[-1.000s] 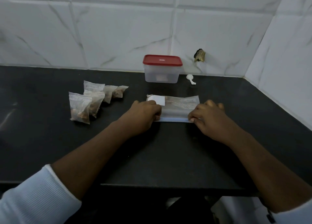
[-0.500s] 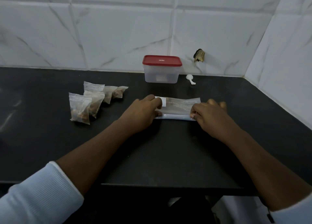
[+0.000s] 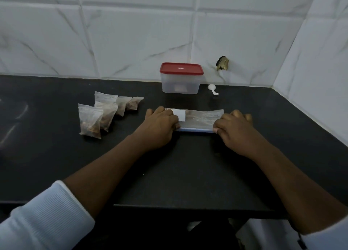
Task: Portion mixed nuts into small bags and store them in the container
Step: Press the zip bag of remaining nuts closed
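Both hands hold a flattened clear plastic zip bag on the black bench.
The left hand and right hand have their fingers curled and clamped on the bag's two ends. A cluster of small clear nut-filled bags lies well to the left. Behind, by the tiled wall, stands a clear plastic container with a red lid, lid on, with a small white plastic scoop just beside it.

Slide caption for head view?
Left hand and right hand hold a clear bag on the counter; filled small bags and lidded container nearby.
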The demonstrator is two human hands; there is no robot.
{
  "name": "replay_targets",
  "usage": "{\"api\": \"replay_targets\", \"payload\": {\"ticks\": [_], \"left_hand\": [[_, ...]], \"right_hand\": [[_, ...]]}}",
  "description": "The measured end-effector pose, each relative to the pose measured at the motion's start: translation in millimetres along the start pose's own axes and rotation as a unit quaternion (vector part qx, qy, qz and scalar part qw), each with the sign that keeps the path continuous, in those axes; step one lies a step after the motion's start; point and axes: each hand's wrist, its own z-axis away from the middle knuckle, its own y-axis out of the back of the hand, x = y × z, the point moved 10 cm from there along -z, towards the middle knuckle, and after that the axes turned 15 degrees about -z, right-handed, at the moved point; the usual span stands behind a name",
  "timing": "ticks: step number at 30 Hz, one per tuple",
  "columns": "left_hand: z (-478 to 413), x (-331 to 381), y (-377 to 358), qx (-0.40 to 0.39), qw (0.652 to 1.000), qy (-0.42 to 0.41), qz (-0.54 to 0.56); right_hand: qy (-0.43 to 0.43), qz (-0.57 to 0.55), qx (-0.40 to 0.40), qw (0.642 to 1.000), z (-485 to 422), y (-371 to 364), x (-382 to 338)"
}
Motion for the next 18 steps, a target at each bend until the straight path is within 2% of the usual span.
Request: {"api": "replay_targets", "payload": {"ticks": [4, 9, 13, 18], "left_hand": [[-5, -1, -3, -0.017, 1.0, 0.021, -0.013], [-2, 4, 8, 0.05, 0.998, 0.01, -0.043], [-1, 3, 1, 0.019, 0.999, 0.01, -0.035], [6, 2, 3, 0.025, 0.999, 0.002, -0.029]], "right_hand": [[-0.032, -0.003, 0.008, 0.999, -2, 0, 9], [-0.019, -0.029, 0.019, 0.999, -3, 2, 4], [0.001, -0.038, 0.0, 0.999, 0, 0, 3], [-0.001, -0.052, -0.01, 0.999, 1, 0, 5]]}}
